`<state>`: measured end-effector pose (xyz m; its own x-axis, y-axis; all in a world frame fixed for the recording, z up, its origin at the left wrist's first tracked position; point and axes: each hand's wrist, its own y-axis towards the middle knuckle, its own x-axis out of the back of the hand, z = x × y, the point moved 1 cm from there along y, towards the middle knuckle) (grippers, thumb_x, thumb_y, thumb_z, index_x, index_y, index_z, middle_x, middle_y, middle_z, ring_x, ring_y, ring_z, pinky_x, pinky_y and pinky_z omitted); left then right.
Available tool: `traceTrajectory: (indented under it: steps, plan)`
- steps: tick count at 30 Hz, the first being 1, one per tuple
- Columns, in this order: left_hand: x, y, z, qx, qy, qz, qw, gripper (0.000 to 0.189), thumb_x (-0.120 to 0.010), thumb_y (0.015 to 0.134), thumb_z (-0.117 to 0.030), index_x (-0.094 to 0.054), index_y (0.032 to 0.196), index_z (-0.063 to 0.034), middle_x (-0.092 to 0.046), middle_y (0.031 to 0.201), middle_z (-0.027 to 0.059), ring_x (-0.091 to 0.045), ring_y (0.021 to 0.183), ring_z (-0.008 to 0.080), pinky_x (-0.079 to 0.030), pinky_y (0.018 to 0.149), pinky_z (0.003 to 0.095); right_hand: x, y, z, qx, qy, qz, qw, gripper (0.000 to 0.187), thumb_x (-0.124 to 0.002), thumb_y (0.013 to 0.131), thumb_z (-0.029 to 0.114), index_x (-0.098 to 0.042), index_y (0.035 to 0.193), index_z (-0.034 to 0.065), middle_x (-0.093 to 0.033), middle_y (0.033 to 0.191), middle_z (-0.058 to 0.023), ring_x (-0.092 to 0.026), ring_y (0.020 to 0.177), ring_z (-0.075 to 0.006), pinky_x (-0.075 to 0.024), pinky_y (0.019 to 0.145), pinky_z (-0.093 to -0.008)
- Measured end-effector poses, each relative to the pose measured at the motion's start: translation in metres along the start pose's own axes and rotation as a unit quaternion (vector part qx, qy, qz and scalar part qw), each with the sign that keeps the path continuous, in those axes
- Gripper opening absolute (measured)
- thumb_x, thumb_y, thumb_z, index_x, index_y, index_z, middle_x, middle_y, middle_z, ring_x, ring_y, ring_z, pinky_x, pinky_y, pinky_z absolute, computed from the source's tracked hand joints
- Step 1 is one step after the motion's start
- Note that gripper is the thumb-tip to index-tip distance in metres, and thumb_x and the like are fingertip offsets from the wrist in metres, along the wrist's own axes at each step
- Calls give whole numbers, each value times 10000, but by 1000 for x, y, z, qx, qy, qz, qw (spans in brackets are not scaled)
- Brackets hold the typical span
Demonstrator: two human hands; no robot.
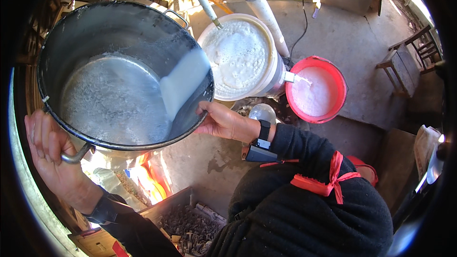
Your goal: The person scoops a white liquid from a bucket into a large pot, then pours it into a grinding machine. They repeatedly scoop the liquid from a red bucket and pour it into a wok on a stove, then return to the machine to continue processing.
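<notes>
A large metal pot (121, 43) is tilted toward the right. Thin milky liquid (185, 82) pools along its lower right wall, and a whitish film coats the bottom. My left hand (53, 157) grips the pot's side handle (76, 154). On the near right rim, my right hand (223, 119) holds the pot, thumb over the edge. Right beside the pot stands a white tub (275, 67) full of foamy milky liquid (237, 57). From its side spout (291, 76), white liquid runs into a red bucket (337, 92), which holds frothy liquid.
A pale pipe (203, 0) slants down to the tub, and a thicker one (266, 21) stands behind it. A clear round container (262, 112) sits below the tub. Bright flames (153, 182) show beneath the pot, near a box of dark chips (192, 226). At right is a wooden chair (403, 64).
</notes>
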<state>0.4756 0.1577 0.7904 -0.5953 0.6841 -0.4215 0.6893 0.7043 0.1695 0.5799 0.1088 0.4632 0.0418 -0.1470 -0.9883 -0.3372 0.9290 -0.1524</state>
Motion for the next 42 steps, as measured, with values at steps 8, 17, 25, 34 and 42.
traceTrajectory:
  steps: [8,17,25,34,42]
  plan:
    - [-28,20,30,46,31,17,998,334,-297,1010,-195,-298,683,-122,-257,565,-16,-210,439,67,-216,385,203,20,3,-7,-68,64,37,995,109,-452,860,97,-466,835,-8,-568,715,-95,-600,572,-197,-558,566,-279]
    - [-60,40,65,84,26,21,996,328,-290,1012,-201,-320,700,-103,-291,567,-10,-234,443,70,-217,389,209,30,5,-4,-95,149,95,980,117,-427,821,41,-436,711,2,-535,644,-93,-597,551,-206,-566,547,-287]
    - [-76,47,81,95,33,60,993,316,-287,1013,-202,-347,728,-79,-315,589,-1,-250,454,78,-227,391,216,23,1,-2,-103,194,188,957,89,-411,824,56,-441,786,-20,-542,740,-111,-594,683,-219,-497,702,-362]
    - [-91,46,90,86,46,81,992,317,-282,1014,-208,-353,733,-81,-317,591,-2,-251,454,78,-237,392,218,25,4,5,-93,166,89,978,85,-441,816,44,-470,749,1,-568,669,-68,-608,550,-179,-593,586,-297]
    - [-99,41,90,94,57,91,990,326,-287,1017,-216,-328,711,-111,-286,601,-3,-231,460,74,-219,410,208,36,18,-4,-81,170,137,973,132,-426,819,37,-466,894,-64,-594,822,-122,-640,730,-234,-580,725,-338]
